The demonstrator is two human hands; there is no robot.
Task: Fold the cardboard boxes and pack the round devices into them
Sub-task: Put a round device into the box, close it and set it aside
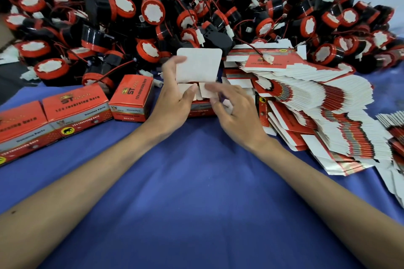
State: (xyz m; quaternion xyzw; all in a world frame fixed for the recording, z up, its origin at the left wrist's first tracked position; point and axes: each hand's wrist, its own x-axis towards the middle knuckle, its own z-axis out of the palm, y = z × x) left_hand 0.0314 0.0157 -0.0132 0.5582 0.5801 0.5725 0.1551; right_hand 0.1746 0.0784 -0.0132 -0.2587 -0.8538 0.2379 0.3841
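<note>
While the left grip (172, 102) held the open box (200, 111) steady, the right grip (236, 113) pinched a side flap (206, 91) inward, probably so the lid (197, 64) could close; round devices (153, 11) lay piled at 12 o'clock.

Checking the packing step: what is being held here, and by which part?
The half-folded box: the left hand holds its left side beside the upright lid flap, and the right hand holds the right end flap.
</note>
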